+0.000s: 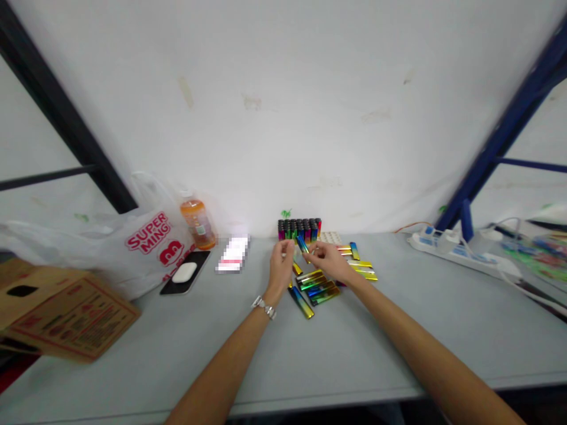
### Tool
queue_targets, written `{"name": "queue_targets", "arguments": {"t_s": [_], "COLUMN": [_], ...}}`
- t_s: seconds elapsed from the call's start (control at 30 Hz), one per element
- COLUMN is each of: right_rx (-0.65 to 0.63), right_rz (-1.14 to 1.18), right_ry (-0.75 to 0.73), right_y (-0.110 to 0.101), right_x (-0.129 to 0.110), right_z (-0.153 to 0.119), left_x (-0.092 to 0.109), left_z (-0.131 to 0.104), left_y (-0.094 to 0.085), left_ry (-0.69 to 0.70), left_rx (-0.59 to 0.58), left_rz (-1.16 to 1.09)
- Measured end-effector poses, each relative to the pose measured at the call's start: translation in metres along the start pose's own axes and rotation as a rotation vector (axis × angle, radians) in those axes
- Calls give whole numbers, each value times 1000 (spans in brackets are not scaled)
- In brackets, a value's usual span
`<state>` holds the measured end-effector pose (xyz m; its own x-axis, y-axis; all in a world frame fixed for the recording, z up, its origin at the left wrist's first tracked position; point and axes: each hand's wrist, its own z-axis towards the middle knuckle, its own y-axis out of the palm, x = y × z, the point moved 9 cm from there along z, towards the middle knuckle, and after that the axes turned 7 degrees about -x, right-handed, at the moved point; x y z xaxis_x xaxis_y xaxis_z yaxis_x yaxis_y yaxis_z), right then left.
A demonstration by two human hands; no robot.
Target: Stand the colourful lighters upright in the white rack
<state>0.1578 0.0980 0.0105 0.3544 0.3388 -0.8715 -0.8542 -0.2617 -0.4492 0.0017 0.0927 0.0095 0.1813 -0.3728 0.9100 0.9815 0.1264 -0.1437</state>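
My right hand (326, 260) pinches a shiny blue and gold metallic sleeve (302, 245), held tilted above the table. Just left of it, my left hand (282, 262) has its fingers pressed together; something small and pale shows near the fingertips, too unclear to name. Behind both hands stand rows of coloured lighters with black tops (287, 229), upright and packed close. Several more metallic sleeves in gold, blue and green lie on the table around my hands, one of them (302, 302) nearest to me. A pale perforated tray (330, 238) shows partly behind my right hand.
On the grey table (354, 354) at the left are a cardboard box (75, 313), a white plastic bag (110, 248), a black phone (195, 273) under a white case, an orange drink bottle (198, 224) and a blurred-out item (233, 254). A power strip (465, 257) lies right.
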Motion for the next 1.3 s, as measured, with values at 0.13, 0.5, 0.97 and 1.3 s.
{"name": "queue_targets", "arguments": {"t_s": [0.13,0.5,0.97,1.3], "right_rx": [-56,173,159,148], "right_rz": [78,199,95,40], "right_ry": [-61,-45,-22,23], "right_y": [11,-17,-9,-6], "right_x": [-9,3,12,17], "right_z": [-19,-38,-36,-34], "left_x": [13,35,23,20], "left_z": [-4,-21,-28,-26], "left_y": [21,38,48,47], "left_ry": [-5,70,-181,-191], "left_rx": [-117,-288,-332,-300], "left_rz": [-144,-354,-322,-271]}}
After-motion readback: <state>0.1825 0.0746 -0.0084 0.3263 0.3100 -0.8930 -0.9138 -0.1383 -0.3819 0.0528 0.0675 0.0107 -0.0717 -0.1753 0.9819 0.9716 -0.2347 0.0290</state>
